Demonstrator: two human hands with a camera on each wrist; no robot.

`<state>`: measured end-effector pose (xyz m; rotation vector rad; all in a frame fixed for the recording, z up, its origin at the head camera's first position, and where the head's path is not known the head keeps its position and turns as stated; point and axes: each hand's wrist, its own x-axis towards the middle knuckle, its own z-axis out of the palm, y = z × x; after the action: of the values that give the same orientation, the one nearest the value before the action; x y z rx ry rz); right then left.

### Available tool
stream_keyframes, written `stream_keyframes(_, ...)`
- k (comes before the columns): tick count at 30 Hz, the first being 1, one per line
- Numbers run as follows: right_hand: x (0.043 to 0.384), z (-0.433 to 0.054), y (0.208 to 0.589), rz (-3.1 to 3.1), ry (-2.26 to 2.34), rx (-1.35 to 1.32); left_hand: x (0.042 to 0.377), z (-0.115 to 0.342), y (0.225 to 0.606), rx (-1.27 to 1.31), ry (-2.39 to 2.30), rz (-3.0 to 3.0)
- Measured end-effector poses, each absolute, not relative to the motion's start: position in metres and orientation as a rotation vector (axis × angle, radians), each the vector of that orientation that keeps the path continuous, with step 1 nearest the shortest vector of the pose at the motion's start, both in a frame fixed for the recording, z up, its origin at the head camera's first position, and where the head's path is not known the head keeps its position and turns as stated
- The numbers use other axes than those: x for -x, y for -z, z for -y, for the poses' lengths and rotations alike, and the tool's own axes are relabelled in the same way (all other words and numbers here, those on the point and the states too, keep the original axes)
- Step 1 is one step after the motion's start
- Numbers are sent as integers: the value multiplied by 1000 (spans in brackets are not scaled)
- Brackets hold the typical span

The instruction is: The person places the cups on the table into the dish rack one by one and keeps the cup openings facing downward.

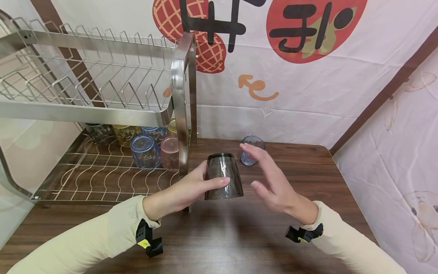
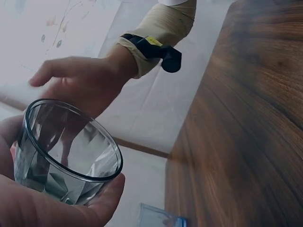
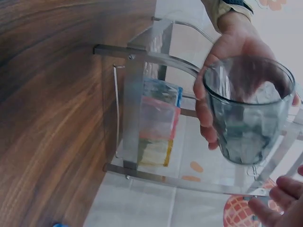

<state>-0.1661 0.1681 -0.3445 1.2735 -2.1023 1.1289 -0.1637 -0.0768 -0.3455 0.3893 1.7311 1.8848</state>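
Note:
My left hand (image 1: 191, 184) grips a dark grey see-through glass (image 1: 224, 177), its thumb across the near side. The glass is upside down above the table, its open rim facing down. In the left wrist view the rim of the glass (image 2: 71, 142) shows, with the fingers curled round its side. To the right of the glass, my right hand (image 1: 273, 182) is raised with its fingers extended and holds nothing; a gap separates it from the glass. Behind it a blue glass (image 1: 249, 156) stands on the table near the wall.
A two-level metal dish rack (image 1: 85, 110) stands at the left. On its lower wire shelf several coloured glasses stand upside down, among them a blue glass (image 1: 145, 152) and a pink glass (image 1: 170, 154). The wooden table (image 1: 308, 175) reaches a printed cloth wall (image 1: 291, 102) at the back.

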Motion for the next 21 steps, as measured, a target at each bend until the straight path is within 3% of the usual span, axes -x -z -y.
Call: stream_keyframes(21, 204, -198, 350, 2261, -1389, -749, 161, 80, 347, -591, -1761, -2014)
